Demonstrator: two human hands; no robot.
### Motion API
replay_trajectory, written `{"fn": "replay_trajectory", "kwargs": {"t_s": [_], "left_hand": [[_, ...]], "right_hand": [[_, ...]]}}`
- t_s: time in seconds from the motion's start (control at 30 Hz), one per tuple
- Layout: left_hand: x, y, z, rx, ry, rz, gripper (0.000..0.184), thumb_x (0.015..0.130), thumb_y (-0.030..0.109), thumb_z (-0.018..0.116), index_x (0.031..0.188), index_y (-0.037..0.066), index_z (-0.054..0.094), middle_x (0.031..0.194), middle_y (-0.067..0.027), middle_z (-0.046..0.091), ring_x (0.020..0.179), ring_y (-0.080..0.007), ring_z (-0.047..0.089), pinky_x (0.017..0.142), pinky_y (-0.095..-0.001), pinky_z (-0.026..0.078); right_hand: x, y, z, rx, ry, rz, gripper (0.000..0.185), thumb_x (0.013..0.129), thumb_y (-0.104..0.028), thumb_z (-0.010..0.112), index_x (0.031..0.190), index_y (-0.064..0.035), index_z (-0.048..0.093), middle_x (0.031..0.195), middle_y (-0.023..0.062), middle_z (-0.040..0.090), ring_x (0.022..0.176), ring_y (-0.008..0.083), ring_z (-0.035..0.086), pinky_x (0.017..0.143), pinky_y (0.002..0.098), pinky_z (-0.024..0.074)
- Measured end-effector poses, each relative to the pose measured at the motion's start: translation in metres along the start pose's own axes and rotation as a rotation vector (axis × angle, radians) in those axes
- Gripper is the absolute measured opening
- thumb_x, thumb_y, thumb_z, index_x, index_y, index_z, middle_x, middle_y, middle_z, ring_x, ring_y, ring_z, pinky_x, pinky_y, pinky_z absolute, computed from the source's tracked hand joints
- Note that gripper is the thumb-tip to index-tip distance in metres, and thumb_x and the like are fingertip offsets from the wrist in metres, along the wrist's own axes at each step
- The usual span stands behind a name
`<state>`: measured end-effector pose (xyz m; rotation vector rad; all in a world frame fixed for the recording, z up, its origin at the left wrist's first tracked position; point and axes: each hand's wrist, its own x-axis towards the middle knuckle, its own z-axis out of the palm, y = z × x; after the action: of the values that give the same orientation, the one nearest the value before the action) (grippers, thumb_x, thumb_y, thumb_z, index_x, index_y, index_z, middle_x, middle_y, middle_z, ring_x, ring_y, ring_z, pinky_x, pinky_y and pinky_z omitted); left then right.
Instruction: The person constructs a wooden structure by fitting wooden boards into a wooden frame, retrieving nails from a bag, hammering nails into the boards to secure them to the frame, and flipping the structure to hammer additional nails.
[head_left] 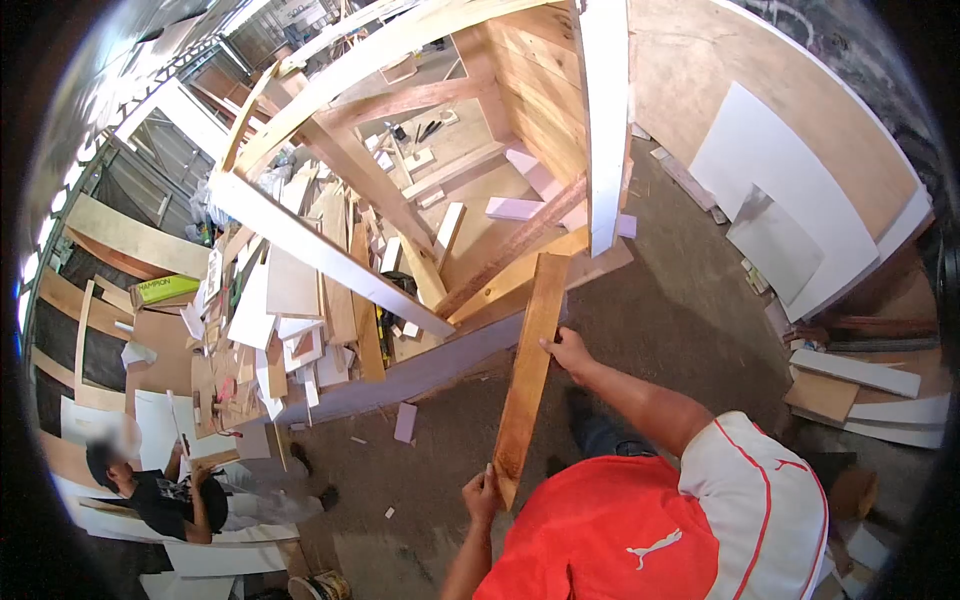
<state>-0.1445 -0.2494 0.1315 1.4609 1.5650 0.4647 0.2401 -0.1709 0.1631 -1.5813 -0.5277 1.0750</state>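
A long wooden board (532,370) slants upright in front of my body, held between my two hands. My left hand (481,493) grips its lower end at the left edge. Higher up, my right hand (567,353) is closed on the right edge, with the thumb against the wood. The board's top end comes close to the wooden frame (345,262), which has white-faced outer rails and stands on a workbench ahead. Whether the board touches that frame I cannot tell.
Offcuts (300,290) pile on the workbench (440,355) at left. A co-worker (165,490) in a dark shirt sits at the lower left. Large panels (790,180) lean at right, above stacked boards (855,372). A small pale block (405,422) lies on the floor.
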Motion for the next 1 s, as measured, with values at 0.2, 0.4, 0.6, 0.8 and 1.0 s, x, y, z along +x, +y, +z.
{"fn": "replay_trajectory", "kwargs": {"t_s": [0.2, 0.4, 0.6, 0.8, 1.0], "left_hand": [[0.061, 0.031, 0.045, 0.089, -0.028, 0.04, 0.061, 0.098, 0.048, 0.062, 0.072, -0.007, 0.059, 0.054, -0.0088, 0.043, 0.058, -0.0104, 0.044, 0.05, -0.0374, 0.038], [0.126, 0.059, 0.081, 0.198, 0.026, 0.157, 0.069, 0.097, 0.053, 0.06, 0.072, -0.011, 0.057, 0.057, -0.0264, 0.044, 0.056, -0.0127, 0.048, 0.051, -0.0436, 0.039], [0.17, 0.151, 0.079, 0.14, -0.056, 0.078, 0.064, 0.099, 0.052, 0.058, 0.081, -0.009, 0.062, 0.064, -0.0168, 0.058, 0.065, -0.0141, 0.055, 0.057, -0.0417, 0.045], [0.224, 0.119, 0.074, -0.162, -0.133, -0.018, 0.049, 0.1, 0.044, 0.061, 0.103, -0.005, 0.068, 0.084, -0.0084, 0.064, 0.079, -0.0152, 0.061, 0.07, -0.038, 0.052], [0.272, 0.077, 0.015, -0.15, 0.026, 0.055, 0.039, 0.101, 0.035, 0.062, 0.116, -0.001, 0.069, 0.09, -0.0073, 0.067, 0.083, -0.0152, 0.062, 0.076, -0.0326, 0.052]], "right_hand": [[0.052, 0.005, -0.014, 0.012, -0.102, 0.156, 0.044, 0.096, -0.021, 0.069, 0.129, -0.0018, 0.048, 0.094, 0.0095, 0.064, 0.058, 0.0147, 0.062, 0.048, 0.0315, 0.0495], [0.092, 0.0, -0.006, 0.061, -0.122, 0.279, 0.048, 0.096, -0.019, 0.068, 0.133, -0.0022, 0.043, 0.095, 0.0104, 0.065, 0.058, 0.0154, 0.063, 0.046, 0.0312, 0.05], [0.155, -0.015, -0.003, 0.129, -0.121, 0.159, 0.042, 0.094, -0.016, 0.068, 0.128, -0.0026, 0.047, 0.093, 0.0085, 0.064, 0.058, 0.0144, 0.062, 0.046, 0.0307, 0.0503], [0.218, -0.032, -0.001, 0.153, -0.076, 0.002, 0.037, 0.093, -0.018, 0.071, 0.12, -0.0023, 0.052, 0.086, 0.0075, 0.064, 0.058, 0.013, 0.061, 0.045, 0.0288, 0.0486], [0.288, -0.008, 0.013, 0.235, 0.1, -0.244, 0.034, 0.092, -0.017, 0.07, 0.117, 0.0008, 0.054, 0.083, 0.0081, 0.065, 0.056, 0.0137, 0.062, 0.043, 0.0295, 0.0476]]}}
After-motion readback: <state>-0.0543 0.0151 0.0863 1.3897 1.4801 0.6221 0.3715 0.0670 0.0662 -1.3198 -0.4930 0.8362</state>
